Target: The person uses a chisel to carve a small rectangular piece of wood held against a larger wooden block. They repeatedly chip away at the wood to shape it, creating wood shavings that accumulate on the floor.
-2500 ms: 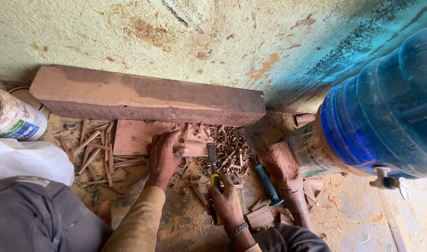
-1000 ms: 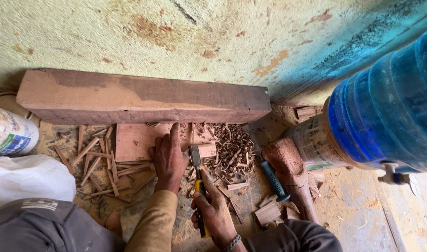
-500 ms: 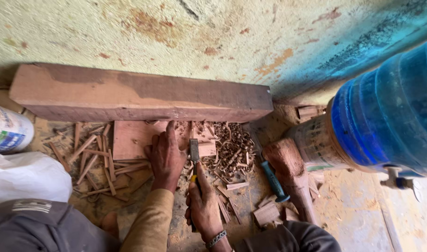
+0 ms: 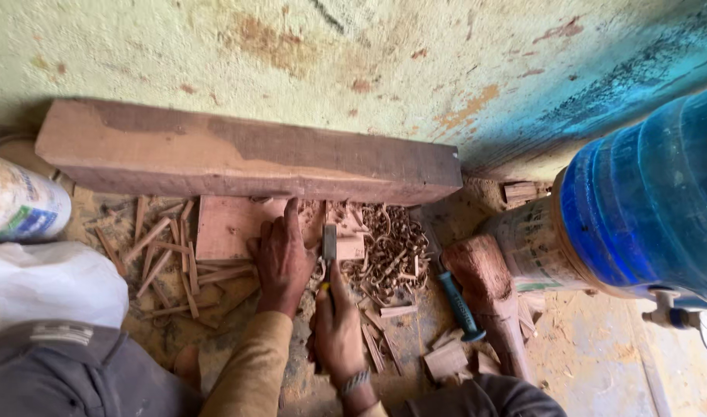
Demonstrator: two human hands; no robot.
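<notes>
Left hand: the left hand [image 4: 280, 259] lies flat, fingers spread wide, palm down on the flat wooden board [image 4: 228, 224], holding nothing, just pressing it to the floor [image 4: 600, 363].
Right hand: the right hand [image 4: 336, 328] has its grip wrapped tight round the chisel [image 4: 328, 255], blade forward and pointing at the small wood block [image 4: 350, 245].
What changed: and there's the shift! A couple of seconds back the chisel sat lower and further right, well short of the block; now the blade has come up just beside the left hand's fingertips, and the left hand has slid up the board toward the beam.
What it means: by my reading, the tool has gone from being carried to being set for a cut, with the board pinned down first.
Where the work is: board and block both lie on the floor against the long wooden beam [image 4: 245, 154], which sits along the wall [image 4: 369, 62].
Count, tools: one chisel in hand, one blue-handled tool [image 4: 460, 305] lying loose, one wooden mallet [image 4: 492, 297] beside it.
Count, timber: one beam, one board, one block; strips [image 4: 157, 247] and curled shavings [image 4: 388, 251] too many to number.
Count, containers: one blue water jug [image 4: 647, 201] on the right, one can [image 4: 21, 205] on the left.
</notes>
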